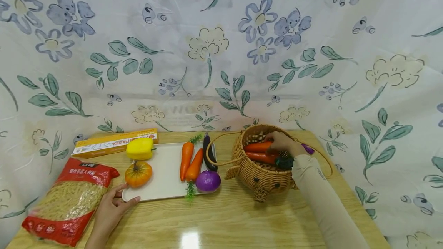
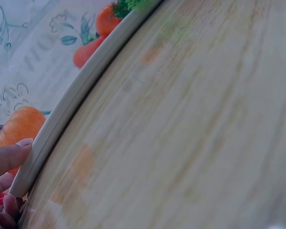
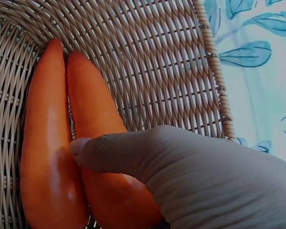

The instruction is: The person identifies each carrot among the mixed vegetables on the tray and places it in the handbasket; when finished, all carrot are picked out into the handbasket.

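Observation:
My right hand (image 1: 282, 143) reaches into a wicker basket (image 1: 266, 178) with an animal face. Its thumb lies across one orange-red carrot (image 3: 97, 112), gripping it; the other fingers are mostly hidden. A second carrot (image 3: 52, 143) lies alongside, and a dark green piece (image 1: 284, 163) shows at the basket's near right. At the white tray's (image 1: 160, 193) near left corner, my left hand (image 1: 112, 206) holds the rim, thumb on top. On the tray are a small pumpkin (image 1: 138, 174), a yellow bell pepper (image 1: 140, 148), two carrots (image 1: 186, 158), an eggplant (image 1: 209, 153) and a purple round vegetable (image 1: 208, 181).
A red bag of pasta (image 1: 70, 199) lies left of the tray, beside my left hand. Behind the tray sits a long pasta box (image 1: 114, 142). The basket's handle (image 1: 211, 141) leans toward the tray. A floral cloth (image 1: 173, 68) hangs behind the wooden table (image 1: 228, 222).

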Action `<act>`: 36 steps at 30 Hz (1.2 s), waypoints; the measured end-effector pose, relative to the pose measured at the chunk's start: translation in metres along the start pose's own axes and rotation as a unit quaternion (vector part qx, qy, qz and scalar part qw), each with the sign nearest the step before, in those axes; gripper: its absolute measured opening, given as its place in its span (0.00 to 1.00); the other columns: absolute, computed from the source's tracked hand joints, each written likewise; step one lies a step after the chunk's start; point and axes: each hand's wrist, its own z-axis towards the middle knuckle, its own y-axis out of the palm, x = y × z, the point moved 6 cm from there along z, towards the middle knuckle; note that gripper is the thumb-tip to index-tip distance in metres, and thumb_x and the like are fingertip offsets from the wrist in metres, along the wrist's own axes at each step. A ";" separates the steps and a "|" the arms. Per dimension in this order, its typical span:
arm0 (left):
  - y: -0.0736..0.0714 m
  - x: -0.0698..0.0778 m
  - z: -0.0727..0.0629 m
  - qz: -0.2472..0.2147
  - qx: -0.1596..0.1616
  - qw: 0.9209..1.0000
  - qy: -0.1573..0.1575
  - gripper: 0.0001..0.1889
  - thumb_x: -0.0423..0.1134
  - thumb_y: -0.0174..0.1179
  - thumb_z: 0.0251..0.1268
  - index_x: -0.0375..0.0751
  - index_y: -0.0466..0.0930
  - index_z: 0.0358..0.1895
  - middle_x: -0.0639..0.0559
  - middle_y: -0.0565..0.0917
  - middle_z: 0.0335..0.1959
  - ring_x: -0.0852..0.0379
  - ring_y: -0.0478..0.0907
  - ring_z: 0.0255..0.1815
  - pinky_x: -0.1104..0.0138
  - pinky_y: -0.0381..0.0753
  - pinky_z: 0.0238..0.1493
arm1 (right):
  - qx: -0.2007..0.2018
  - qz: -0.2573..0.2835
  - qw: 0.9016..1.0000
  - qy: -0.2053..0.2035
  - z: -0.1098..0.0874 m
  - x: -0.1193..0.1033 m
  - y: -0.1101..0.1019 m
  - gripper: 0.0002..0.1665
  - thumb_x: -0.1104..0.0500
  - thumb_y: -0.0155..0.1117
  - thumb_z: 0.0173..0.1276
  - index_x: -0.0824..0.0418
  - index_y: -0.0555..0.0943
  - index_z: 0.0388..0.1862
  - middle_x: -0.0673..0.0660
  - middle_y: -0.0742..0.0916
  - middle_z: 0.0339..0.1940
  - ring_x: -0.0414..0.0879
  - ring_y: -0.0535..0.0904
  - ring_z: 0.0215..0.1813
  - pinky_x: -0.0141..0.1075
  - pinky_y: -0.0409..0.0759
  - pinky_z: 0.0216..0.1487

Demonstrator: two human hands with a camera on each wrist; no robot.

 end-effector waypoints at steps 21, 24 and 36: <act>0.000 0.000 0.001 -0.003 -0.012 1.000 0.003 0.46 0.55 0.72 0.55 0.34 0.63 0.71 0.42 0.69 0.53 0.60 0.68 0.32 0.70 0.70 0.31 | 0.022 0.041 0.999 -0.018 0.001 -0.003 -0.002 0.23 0.67 0.69 0.59 0.75 0.80 0.54 0.70 0.85 0.51 0.57 0.82 0.46 0.47 0.81 0.46; -0.001 0.000 0.001 -0.002 -0.014 1.000 0.002 0.46 0.55 0.72 0.56 0.34 0.62 0.72 0.42 0.69 0.53 0.60 0.68 0.32 0.70 0.69 0.31 | 0.028 0.039 0.999 -0.016 0.001 -0.005 -0.002 0.22 0.66 0.69 0.62 0.73 0.80 0.54 0.70 0.84 0.52 0.61 0.81 0.52 0.50 0.79 0.52; -0.001 0.002 -0.001 -0.006 -0.002 0.999 0.031 0.42 0.51 0.73 0.56 0.32 0.65 0.70 0.41 0.71 0.51 0.62 0.68 0.31 0.71 0.70 0.32 | 0.022 0.065 0.997 -0.020 0.002 -0.017 -0.008 0.23 0.61 0.66 0.67 0.72 0.79 0.57 0.68 0.83 0.56 0.62 0.79 0.57 0.53 0.77 0.58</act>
